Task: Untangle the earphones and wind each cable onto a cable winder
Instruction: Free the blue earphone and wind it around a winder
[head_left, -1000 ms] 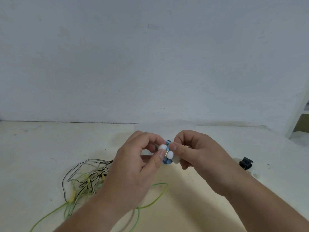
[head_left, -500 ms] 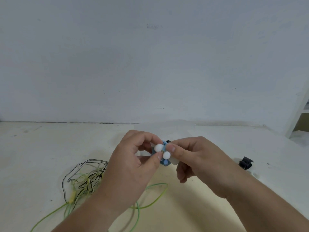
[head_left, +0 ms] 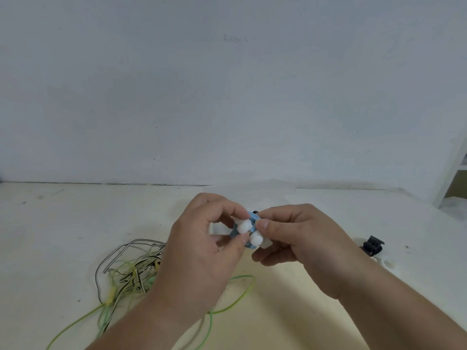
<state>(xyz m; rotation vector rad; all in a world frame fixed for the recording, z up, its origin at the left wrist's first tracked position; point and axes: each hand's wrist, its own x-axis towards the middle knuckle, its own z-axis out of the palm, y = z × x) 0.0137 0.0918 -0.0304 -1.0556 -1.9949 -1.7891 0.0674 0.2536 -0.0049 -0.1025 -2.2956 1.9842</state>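
Earphones (head_left: 243,226) with white buds being pressed onto a blue cable winder (head_left: 253,216), held just above the table (head_left: 50,223) at centre; left hand (head_left: 202,243) pinching the upper bud and winder between thumb and forefinger, right hand (head_left: 303,238) pinching the winder's other side. Judging by this, nearing the end of one winding, the wound cable itself being hidden by fingers. Awaiting work: green and black cables (head_left: 134,269) lying tangled beyond the left hand, and a black cable winder (head_left: 371,246) lying unused at right.
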